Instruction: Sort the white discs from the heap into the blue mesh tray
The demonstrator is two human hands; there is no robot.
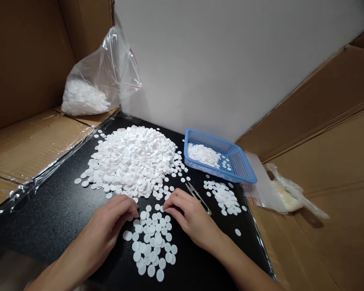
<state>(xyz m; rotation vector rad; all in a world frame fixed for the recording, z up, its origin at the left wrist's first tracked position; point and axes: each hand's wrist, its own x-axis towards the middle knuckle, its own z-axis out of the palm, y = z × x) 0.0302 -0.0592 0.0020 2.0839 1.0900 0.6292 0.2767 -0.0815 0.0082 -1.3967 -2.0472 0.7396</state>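
Note:
Many small white discs lie on a black tabletop (60,214). A large heap of discs (133,157) rises at the back left, and a loose, flatter group of discs (153,242) spreads between my hands. My left hand (113,218) rests at the upper left edge of that group, fingers curled and close together; whatever is under its fingertips is hidden. On the other side, my right hand (188,214) has thumb and forefinger pinched at a white disc (162,208) at the group's upper right edge.
A blue basket (242,163) holding discs stands at the back right. Small metal snips (198,197) and another disc group (224,197) lie right of centre. A clear bag of discs (85,97) sits back left; another bag (288,196) lies right, beside cardboard (327,161).

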